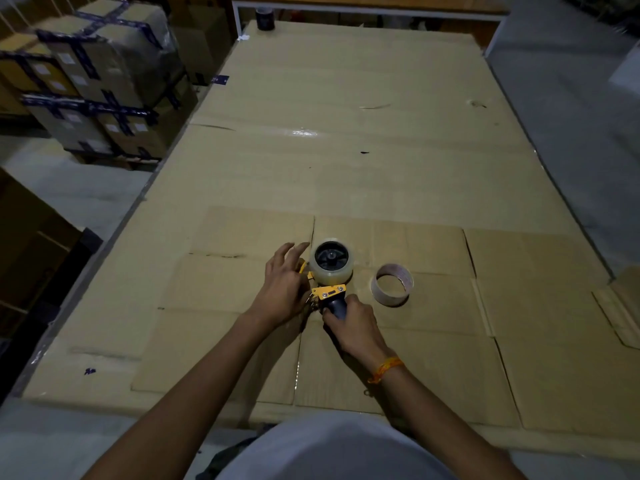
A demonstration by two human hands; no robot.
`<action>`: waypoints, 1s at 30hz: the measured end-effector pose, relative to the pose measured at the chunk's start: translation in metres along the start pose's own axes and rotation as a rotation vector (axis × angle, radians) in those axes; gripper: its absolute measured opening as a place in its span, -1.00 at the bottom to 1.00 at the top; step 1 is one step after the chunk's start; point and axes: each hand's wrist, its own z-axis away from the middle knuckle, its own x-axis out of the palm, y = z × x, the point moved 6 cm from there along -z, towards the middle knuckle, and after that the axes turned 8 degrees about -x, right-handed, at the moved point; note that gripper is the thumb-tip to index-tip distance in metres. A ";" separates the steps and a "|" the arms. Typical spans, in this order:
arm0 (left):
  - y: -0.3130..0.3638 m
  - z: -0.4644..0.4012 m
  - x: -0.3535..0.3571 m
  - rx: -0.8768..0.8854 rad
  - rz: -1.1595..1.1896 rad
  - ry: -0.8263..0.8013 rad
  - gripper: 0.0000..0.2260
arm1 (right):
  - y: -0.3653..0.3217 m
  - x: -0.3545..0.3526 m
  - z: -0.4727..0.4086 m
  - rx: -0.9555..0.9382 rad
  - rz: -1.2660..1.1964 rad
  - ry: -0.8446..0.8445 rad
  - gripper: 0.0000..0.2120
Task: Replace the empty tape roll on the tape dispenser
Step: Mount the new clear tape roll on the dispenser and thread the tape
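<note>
Yellow metal and dark plastic tape dispenser [329, 285] lies between the hands, a full clear tape roll [331, 263] seated on its hub. The right hand [351, 323] grips the handle, steadying it; the left hand [285, 285], fingers spread, works its front, likely threading tape. The empty cardboard core [392, 284] stands beside the right hand on the cardboard-covered bench [346, 150].

The right hand [351, 323] hides the dispenser handle [335, 306].
</note>
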 end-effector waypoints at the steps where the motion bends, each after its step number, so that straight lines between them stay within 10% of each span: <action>1: 0.001 0.002 -0.002 0.008 -0.001 0.006 -0.87 | 0.000 -0.001 0.000 -0.004 0.002 -0.002 -0.61; 30: -0.046 0.054 0.005 -0.100 0.467 0.065 -0.73 | 0.010 -0.022 -0.006 -0.001 0.060 -0.119 -0.57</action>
